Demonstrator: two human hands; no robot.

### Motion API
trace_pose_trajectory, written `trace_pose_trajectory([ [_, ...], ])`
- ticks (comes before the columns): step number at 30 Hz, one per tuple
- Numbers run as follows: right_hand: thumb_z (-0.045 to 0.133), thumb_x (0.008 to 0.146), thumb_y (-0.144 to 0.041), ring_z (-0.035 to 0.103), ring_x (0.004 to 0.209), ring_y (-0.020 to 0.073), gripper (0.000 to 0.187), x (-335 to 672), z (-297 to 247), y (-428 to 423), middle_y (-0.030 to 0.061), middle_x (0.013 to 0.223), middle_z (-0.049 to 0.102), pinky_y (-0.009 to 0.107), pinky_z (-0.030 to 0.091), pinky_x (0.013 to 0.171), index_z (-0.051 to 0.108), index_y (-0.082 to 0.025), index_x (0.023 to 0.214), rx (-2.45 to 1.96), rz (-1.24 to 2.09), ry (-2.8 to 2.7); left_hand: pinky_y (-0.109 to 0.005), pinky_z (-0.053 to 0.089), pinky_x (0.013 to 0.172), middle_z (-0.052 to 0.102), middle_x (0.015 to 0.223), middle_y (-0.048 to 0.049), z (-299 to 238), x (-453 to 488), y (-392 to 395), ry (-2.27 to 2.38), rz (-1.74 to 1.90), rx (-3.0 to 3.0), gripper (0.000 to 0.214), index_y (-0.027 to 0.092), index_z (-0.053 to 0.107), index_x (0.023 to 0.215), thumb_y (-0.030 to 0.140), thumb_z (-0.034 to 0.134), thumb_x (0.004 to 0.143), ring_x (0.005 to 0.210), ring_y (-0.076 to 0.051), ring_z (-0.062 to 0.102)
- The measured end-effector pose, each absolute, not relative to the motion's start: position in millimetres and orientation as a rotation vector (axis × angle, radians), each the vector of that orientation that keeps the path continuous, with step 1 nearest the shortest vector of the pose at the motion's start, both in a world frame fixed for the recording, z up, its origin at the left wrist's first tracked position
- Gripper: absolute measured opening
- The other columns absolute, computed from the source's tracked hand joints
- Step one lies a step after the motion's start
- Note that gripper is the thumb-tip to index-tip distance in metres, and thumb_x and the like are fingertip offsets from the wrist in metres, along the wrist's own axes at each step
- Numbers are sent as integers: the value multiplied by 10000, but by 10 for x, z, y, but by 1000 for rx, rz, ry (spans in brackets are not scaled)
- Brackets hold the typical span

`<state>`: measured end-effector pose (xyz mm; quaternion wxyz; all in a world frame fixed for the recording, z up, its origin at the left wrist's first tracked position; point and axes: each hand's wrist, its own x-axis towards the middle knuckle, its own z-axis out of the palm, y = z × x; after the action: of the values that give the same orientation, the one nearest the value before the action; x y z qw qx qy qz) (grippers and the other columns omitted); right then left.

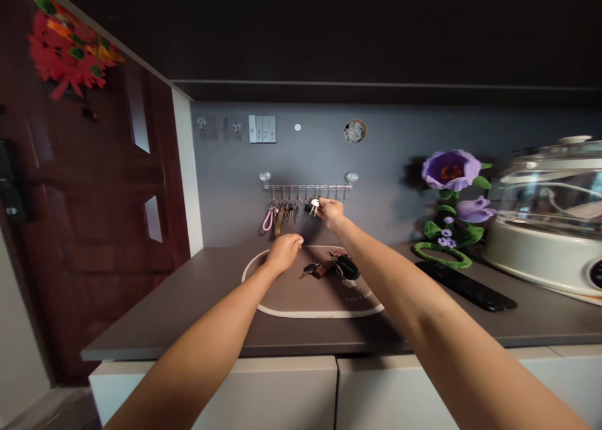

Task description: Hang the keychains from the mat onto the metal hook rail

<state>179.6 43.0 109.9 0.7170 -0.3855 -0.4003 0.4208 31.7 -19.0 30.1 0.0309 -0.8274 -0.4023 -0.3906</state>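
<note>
My right hand (333,212) is raised to a clear hook rail (308,187) on the grey wall, its fingers pinching a small bunch of keys (315,205) just below the hooks. Whether their ring is on a hook I cannot tell. To the left hang several other key sets, among them one with a pink loop (268,220) and one with a brown strap (279,220). My left hand (285,252) hovers over the mat's back part, fingers curled together; anything inside them is hidden. More keys (309,269) and a black fob or pouch (347,267) lie on the brown mat (282,292).
On the right stand purple artificial flowers (451,170), a long black object (470,286) and a clear-topped cream appliance (545,248). A dark cabinet (329,35) overhangs the counter (141,317). A red-brown door (94,229) is at the left.
</note>
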Motion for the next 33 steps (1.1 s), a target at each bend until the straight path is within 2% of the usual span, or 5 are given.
trace_pose_trajectory([
  [18, 491, 696, -75, 467, 450, 53, 100, 1841, 963, 378, -27, 529, 540, 202, 440, 513, 514, -159, 647, -894, 968, -989, -236, 361, 646, 629, 719, -34, 272, 298, -150, -1244, -1180, -2583, 278, 167, 622, 745, 230, 367, 838, 671, -138, 538],
  [23, 497, 685, -41, 493, 477, 52, 135, 1894, 941, 331, -24, 578, 553, 223, 459, 572, 500, -164, 739, -877, 1016, -997, -238, 382, 675, 641, 767, -45, 284, 295, -180, -1230, -1193, -2610, 262, 162, 635, 796, 229, 384, 829, 720, -148, 553],
  [33, 488, 709, -25, 514, 525, 62, 149, 1975, 855, 80, -10, 628, 550, 217, 455, 588, 504, -170, 741, -934, 1026, -1009, -257, 411, 754, 660, 877, -62, 287, 292, -190, -1212, -1195, -2653, 228, 151, 642, 883, 220, 439, 809, 829, -170, 579],
])
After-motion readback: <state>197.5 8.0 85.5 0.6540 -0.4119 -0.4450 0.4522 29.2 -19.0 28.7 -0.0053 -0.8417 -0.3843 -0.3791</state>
